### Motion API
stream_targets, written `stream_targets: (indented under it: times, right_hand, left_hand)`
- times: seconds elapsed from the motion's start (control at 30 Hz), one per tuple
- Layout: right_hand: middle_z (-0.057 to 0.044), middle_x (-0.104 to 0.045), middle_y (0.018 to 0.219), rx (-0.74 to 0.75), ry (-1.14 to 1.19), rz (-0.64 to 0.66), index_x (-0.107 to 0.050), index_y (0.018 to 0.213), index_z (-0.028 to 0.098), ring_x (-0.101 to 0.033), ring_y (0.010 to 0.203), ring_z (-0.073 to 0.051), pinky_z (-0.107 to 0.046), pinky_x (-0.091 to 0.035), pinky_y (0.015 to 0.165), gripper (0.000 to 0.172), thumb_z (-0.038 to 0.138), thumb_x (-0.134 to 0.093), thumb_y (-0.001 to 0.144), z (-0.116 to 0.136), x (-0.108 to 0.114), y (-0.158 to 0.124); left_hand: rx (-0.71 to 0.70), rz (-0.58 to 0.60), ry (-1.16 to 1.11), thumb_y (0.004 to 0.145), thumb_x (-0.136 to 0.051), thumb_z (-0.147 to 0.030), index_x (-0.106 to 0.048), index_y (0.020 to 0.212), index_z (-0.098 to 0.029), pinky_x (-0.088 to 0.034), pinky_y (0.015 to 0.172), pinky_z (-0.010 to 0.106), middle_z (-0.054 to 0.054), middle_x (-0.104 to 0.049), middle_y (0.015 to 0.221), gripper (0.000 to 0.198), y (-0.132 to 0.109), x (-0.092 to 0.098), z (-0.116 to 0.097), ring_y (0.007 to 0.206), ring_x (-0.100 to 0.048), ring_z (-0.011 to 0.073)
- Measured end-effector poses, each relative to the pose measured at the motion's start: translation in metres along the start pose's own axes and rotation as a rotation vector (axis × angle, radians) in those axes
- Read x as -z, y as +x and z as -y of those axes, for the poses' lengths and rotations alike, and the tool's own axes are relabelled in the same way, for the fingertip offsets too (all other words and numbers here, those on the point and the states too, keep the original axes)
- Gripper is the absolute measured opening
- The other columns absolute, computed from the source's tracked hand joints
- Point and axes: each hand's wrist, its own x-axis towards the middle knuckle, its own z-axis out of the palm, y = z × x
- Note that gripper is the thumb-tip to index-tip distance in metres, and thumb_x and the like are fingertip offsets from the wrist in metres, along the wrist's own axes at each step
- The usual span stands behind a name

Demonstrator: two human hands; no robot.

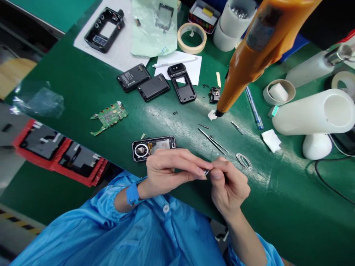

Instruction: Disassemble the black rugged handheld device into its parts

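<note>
Both hands meet above the near side of the green worktable. The left hand pinches a small dark part between thumb and fingertips; the right hand closes thumb against index finger on the part's opposite edge. The part is mostly covered, so its exact type and long axis cannot be determined.

Reference position: the opened handset lies on the table beyond the left hand, to the left of the pinched part. Its long axis runs left to right, and its right end is partly hidden by the left hand. The left hand is the nearer of the two to it.

Count of components in view around the hands:
- opened handset: 1
- black battery packs: 2, side by side
- black windowed housing: 1
- green circuit board: 1
- larger black casing, on paper: 1

Count of tools and supplies:
- tweezers, beyond the fingertips: 1 pair
- orange electric screwdriver, tip down: 1
- wire coil, beside the right hand: 1
- pens, one blue, one white: 2
</note>
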Motion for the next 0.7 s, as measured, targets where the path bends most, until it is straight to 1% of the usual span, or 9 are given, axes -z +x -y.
stream_targets:
  times: [0.17,0.37,0.5,0.6,0.7]
  right_hand:
    - [0.002,-0.067,0.077,0.018,-0.024,-0.007,-0.069,0.100,0.022,-0.052,0.060,-0.011,-0.029,-0.043,0.055,0.028,0.032,-0.057,0.123,0.0006,0.0002,0.0005]
    - [0.001,-0.070,0.077,0.023,-0.059,-0.008,-0.070,0.099,0.022,-0.053,0.059,-0.012,-0.028,-0.044,0.055,0.028,0.032,-0.057,0.122,0.0031,0.0006,0.0024]
    - [0.001,-0.069,0.077,0.019,-0.038,-0.008,-0.070,0.099,0.022,-0.053,0.059,-0.012,-0.028,-0.043,0.054,0.026,0.030,-0.058,0.121,0.0018,0.0001,0.0016]
    - [0.002,-0.069,0.078,0.019,-0.020,-0.016,-0.069,0.101,0.022,-0.052,0.060,-0.012,-0.028,-0.043,0.056,0.024,0.030,-0.058,0.121,0.0004,-0.0004,0.0001]
    - [0.002,-0.069,0.078,0.016,-0.010,-0.021,-0.069,0.101,0.023,-0.052,0.060,-0.012,-0.029,-0.043,0.056,0.025,0.030,-0.057,0.122,-0.0002,-0.0007,-0.0008]
  left_hand:
    - [-0.010,0.001,0.016,0.098,-0.091,-0.019,-0.084,0.095,-0.015,-0.068,0.096,0.014,0.006,-0.092,0.108,0.009,0.0008,-0.0008,-0.0012,0.092,-0.089,0.0110]
    - [-0.013,0.009,0.019,0.097,-0.091,-0.017,-0.086,0.099,-0.017,-0.069,0.095,0.016,0.005,-0.092,0.109,0.005,0.0000,0.0001,-0.0005,0.093,-0.089,0.0118]
    - [-0.030,0.017,0.018,0.098,-0.090,-0.017,-0.084,0.098,-0.014,-0.068,0.097,0.015,0.006,-0.092,0.109,0.006,0.0009,0.0006,0.0001,0.094,-0.089,0.0111]
    - [-0.021,0.010,0.013,0.098,-0.090,-0.018,-0.084,0.096,-0.014,-0.069,0.095,0.015,0.006,-0.092,0.108,0.008,0.0021,0.0000,-0.0006,0.093,-0.089,0.0110]
    - [-0.013,0.007,0.022,0.099,-0.090,-0.020,-0.084,0.095,-0.016,-0.071,0.092,0.017,0.005,-0.092,0.106,0.008,0.0026,-0.0009,-0.0013,0.090,-0.089,0.0125]
